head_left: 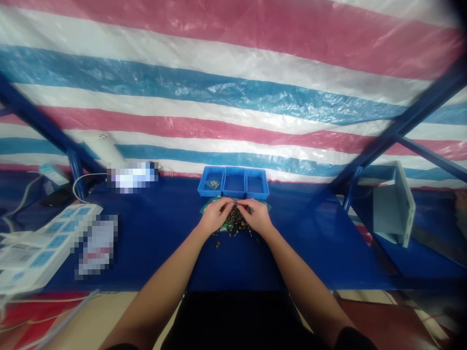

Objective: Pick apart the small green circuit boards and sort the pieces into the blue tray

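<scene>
Left hand, right hand: fingers curled in, can't tell if gripping
Metal bits: heaped between both, toward back edge of counter; probably light, stiff, kinda slippery, best pinched endwise

The parts pile lies on the bench, between the left hand and the right hand; loose pieces lie on its near side. Directly behind the hands stands a three-compartment tray, with an item inside its left compartment. A power strip occupies the far left, an upright panel the far right. A sheet hangs behind the bench.
</scene>
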`<state>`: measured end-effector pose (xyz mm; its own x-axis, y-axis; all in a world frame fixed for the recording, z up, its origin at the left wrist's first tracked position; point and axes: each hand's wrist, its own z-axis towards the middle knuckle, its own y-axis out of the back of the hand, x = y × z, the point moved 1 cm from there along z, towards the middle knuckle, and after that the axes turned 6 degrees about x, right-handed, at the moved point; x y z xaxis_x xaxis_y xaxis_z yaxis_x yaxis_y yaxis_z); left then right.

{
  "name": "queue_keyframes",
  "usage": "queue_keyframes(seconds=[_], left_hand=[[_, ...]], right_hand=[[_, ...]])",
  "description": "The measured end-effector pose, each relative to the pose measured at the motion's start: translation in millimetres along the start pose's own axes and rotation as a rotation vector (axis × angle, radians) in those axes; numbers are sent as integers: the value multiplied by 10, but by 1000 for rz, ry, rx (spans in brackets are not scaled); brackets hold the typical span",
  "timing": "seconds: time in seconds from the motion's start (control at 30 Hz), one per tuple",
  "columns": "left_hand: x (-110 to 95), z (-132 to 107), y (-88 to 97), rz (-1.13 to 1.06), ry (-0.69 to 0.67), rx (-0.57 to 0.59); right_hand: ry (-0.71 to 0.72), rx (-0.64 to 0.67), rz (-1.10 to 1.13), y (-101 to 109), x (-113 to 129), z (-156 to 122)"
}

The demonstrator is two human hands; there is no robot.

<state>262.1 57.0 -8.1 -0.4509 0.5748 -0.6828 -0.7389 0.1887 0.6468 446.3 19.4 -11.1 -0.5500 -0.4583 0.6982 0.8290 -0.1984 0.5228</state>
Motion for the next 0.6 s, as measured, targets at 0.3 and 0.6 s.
queue_keyframes(seconds=[0.3, 0.6], left_hand=[[2, -2, 4, -9, 9, -4], [24, 3, -21, 29, 38, 20]], right_hand=[[-14, -8, 7, 12, -11, -4], [-17, -7, -9, 9, -2, -6]])
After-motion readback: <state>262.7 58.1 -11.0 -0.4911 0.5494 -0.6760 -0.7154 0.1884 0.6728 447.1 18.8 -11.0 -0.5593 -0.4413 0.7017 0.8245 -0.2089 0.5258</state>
